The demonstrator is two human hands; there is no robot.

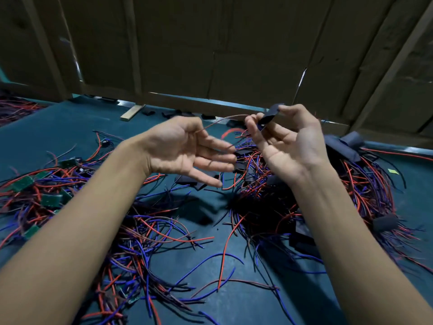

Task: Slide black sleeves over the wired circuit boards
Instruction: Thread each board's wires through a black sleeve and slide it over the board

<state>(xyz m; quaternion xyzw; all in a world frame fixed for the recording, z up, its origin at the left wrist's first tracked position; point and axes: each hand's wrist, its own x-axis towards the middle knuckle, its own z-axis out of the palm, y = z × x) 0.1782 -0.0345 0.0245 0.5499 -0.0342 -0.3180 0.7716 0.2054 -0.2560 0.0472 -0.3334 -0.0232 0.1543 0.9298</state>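
Observation:
My right hand (284, 141) is raised above the table and pinches a black sleeve (269, 114) between thumb and fingers. A thin wire (222, 119) arcs from the sleeve leftward to my left hand (185, 148), which is palm-up with straight fingers; the wire runs across its fingers. The board inside the sleeve is hidden. Bare green circuit boards (50, 199) with red and blue wires lie in a heap at the left. Loose black sleeves (342, 146) lie at the right.
Tangled red and blue wires (150, 233) cover much of the green table (54, 127). A cardboard wall (210, 50) stands along the far edge. A small wooden block (131, 112) lies near it. A black foam roll (385, 222) sits at the right.

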